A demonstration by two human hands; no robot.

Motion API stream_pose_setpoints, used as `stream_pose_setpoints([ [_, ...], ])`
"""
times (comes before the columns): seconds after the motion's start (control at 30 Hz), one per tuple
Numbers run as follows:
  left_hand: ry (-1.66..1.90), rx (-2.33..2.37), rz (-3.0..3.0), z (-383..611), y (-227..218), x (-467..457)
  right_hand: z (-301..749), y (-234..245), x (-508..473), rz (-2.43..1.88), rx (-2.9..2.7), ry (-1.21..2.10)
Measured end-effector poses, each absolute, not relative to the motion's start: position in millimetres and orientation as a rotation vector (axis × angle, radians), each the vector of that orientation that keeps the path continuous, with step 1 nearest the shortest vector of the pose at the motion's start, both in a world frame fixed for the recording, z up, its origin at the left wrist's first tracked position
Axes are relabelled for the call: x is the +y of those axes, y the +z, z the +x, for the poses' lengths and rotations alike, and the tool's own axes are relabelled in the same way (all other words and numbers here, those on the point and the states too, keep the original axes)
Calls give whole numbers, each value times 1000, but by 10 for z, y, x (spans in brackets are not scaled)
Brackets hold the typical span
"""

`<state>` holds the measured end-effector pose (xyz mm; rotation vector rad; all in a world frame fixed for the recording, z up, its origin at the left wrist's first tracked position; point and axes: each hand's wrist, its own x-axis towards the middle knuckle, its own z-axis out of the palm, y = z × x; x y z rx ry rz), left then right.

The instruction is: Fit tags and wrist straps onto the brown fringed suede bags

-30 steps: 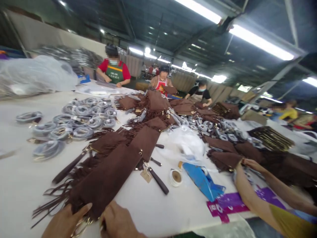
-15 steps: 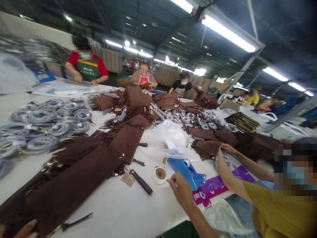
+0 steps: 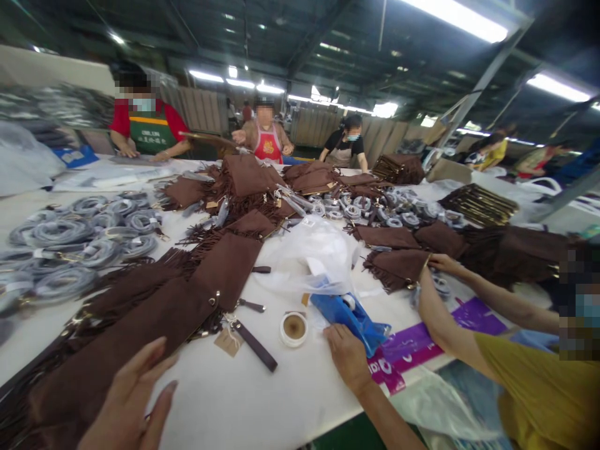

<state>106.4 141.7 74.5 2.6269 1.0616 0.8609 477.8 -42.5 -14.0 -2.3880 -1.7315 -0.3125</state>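
My left hand (image 3: 134,394) is raised over the near end of a long brown fringed bag (image 3: 154,325), thumb apart from the fingers, holding nothing. Beside a blue tape dispenser (image 3: 349,315), my right hand (image 3: 347,356) is low over the white table, its fingers bent and together; what they pinch, if anything, is hidden. A roll of tape (image 3: 294,329) lies flat just left of those fingertips. Between the roll and the bag rest a dark brown wrist strap (image 3: 254,345) and a tan paper tag (image 3: 228,342).
Coiled grey-wrapped straps (image 3: 70,231) cover the left side. More brown fringed bags (image 3: 248,175) are heaped at the centre back, behind crumpled clear plastic (image 3: 309,250). At right, a co-worker in a yellow sleeve (image 3: 520,375) handles a brown bag (image 3: 398,269). Other people work across the table.
My left hand has come up and right from the bag's near end, with its fingers apart. My right hand has lowered beside the dispenser. The view has shifted slightly.
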Motion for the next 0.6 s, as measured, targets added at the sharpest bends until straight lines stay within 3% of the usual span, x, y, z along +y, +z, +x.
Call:
stream_pose_setpoints([
  [0.3,370,253,2809,2916,838,863,4789,-55,-576,-2325,-1638,-163],
  [0.6,15,233,2931,3824,627,803,4813,-55,-689,-2231,-1347,7],
])
